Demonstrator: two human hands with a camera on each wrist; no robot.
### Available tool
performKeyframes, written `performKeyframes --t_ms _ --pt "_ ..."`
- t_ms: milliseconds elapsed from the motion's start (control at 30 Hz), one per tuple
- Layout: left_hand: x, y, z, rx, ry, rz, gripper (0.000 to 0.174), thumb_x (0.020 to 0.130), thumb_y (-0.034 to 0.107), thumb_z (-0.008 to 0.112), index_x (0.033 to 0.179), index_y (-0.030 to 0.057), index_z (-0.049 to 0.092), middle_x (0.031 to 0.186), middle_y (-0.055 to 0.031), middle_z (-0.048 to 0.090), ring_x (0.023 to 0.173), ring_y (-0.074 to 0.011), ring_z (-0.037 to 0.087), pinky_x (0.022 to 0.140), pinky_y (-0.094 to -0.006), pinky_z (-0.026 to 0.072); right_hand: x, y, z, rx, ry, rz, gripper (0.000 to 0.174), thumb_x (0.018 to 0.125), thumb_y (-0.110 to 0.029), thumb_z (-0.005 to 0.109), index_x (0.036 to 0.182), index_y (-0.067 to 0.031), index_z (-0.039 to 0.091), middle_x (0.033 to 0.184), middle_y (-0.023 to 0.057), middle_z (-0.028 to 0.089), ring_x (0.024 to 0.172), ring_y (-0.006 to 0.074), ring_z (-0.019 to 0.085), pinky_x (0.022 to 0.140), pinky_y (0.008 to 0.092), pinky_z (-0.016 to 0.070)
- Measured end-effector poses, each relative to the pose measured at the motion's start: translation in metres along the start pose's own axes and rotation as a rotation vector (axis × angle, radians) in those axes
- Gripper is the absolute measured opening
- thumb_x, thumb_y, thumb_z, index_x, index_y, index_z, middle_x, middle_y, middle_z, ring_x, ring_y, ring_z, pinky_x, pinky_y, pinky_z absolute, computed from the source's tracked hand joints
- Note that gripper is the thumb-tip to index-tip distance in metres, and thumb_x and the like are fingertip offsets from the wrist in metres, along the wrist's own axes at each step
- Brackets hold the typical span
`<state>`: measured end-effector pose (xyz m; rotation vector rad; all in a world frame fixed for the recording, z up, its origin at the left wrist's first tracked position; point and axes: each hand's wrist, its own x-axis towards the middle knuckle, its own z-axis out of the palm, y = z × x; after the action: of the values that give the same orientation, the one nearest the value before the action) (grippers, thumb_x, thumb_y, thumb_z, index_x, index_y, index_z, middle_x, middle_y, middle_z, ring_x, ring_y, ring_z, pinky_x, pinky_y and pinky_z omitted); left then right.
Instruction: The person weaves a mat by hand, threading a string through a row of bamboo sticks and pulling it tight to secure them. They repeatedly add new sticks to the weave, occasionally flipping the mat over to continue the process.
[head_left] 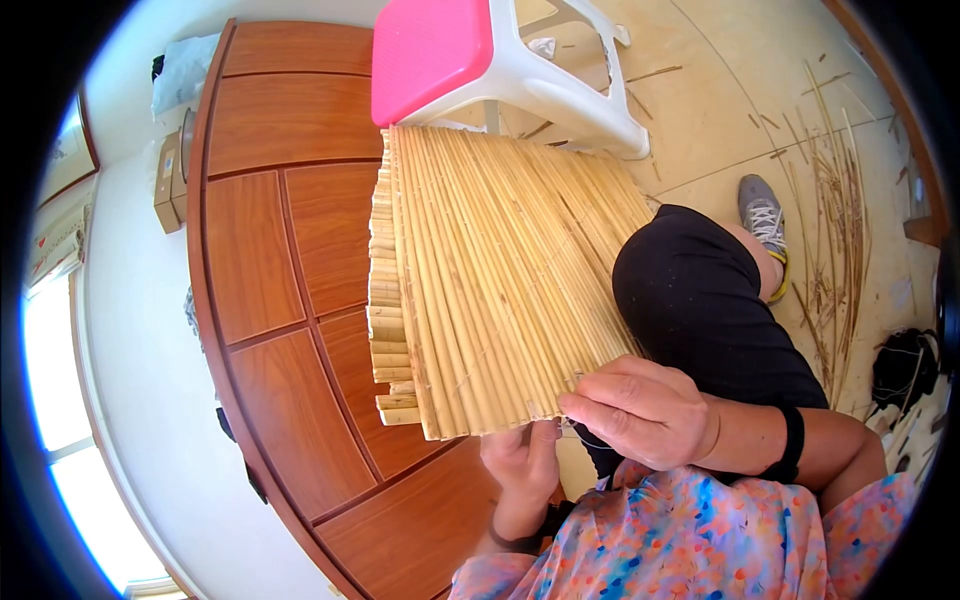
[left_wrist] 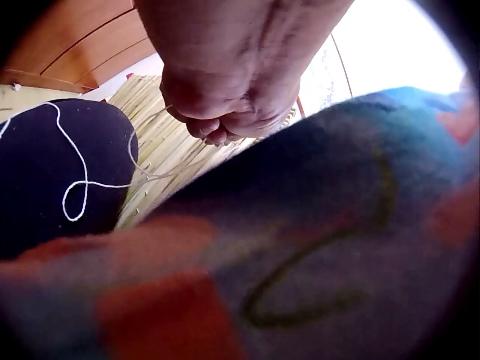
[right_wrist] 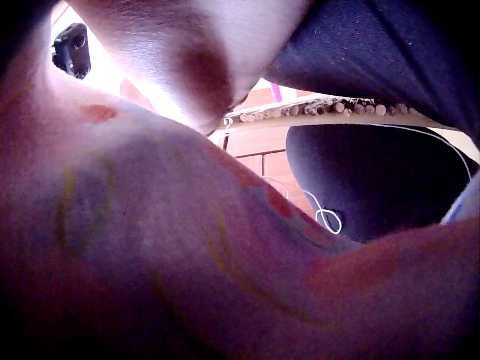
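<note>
A mat of pale reeds tied side by side [head_left: 500, 260] lies over the person's lap, its near edge toward the body. Below that edge the left hand [head_left: 522, 462] grips the mat, thumb up against the reed ends. Curled fingers of the right hand [head_left: 640, 408] pinch the edge at the near corner, close beside the left thumb. I cannot tell whether they also hold string. White string [left_wrist: 86, 184] loops over the dark trouser leg and runs up toward the left hand in the left wrist view. Cut reed ends [right_wrist: 300, 110] show in the right wrist view.
A white stool with a pink seat [head_left: 435, 55] stands beyond the mat's far end. Wooden cabinet [head_left: 290, 250] fronts line the left. Loose reeds [head_left: 835, 230] litter the tiled floor at right, near a shoe [head_left: 763, 215] and a black bag [head_left: 903, 368].
</note>
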<state>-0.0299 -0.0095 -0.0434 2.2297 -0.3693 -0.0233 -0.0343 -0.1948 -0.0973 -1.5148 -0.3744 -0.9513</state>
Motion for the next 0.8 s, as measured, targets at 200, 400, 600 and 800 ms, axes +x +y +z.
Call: performKeyframes --t_ms 200,400,600,800 --pt "0.007 0.013 0.010 -0.027 0.112 -0.070 0.009 0.086 -0.003 0.062 0.091 -0.0051 0.069 0.069 -0.0049 0.062 0.060 -0.0129 0.059 0.055 -0.0255 0.0451 0.003 -0.001 0.002 -0.019 0.018 0.002 0.035 0.067 -0.001 0.070 0.100 0.0105 0.068 0.094 0.0186 0.064 0.071 0.0276 0.064 0.059 0.0314 0.0546" --pt "0.013 0.013 0.005 0.046 0.086 -0.002 0.009 0.086 -0.002 0.063 0.092 -0.0050 0.069 0.070 -0.0055 0.063 0.060 -0.0129 0.059 0.055 -0.0256 0.0454 0.001 0.000 0.002 -0.004 -0.002 0.018 0.038 0.067 -0.001 0.068 0.103 0.0117 0.067 0.099 0.0196 0.063 0.073 0.0281 0.063 0.062 0.0317 0.0542" --pt "0.010 0.011 0.002 0.032 0.085 -0.054 0.009 0.085 0.000 0.066 0.093 -0.0051 0.068 0.070 -0.0059 0.063 0.060 -0.0134 0.059 0.055 -0.0269 0.0462 -0.001 -0.003 0.002 0.016 -0.028 0.040 0.037 0.069 0.000 0.068 0.104 0.0122 0.066 0.102 0.0198 0.062 0.074 0.0279 0.062 0.063 0.0318 0.0536" --pt "0.015 0.019 0.006 0.020 0.118 -0.104 0.007 0.087 0.000 0.065 0.092 -0.0049 0.068 0.072 -0.0056 0.064 0.062 -0.0112 0.059 0.055 -0.0248 0.0468 -0.003 -0.003 0.004 0.016 -0.040 0.035 0.036 0.071 0.001 0.068 0.105 0.0126 0.065 0.102 0.0196 0.062 0.075 0.0277 0.062 0.065 0.0317 0.0535"
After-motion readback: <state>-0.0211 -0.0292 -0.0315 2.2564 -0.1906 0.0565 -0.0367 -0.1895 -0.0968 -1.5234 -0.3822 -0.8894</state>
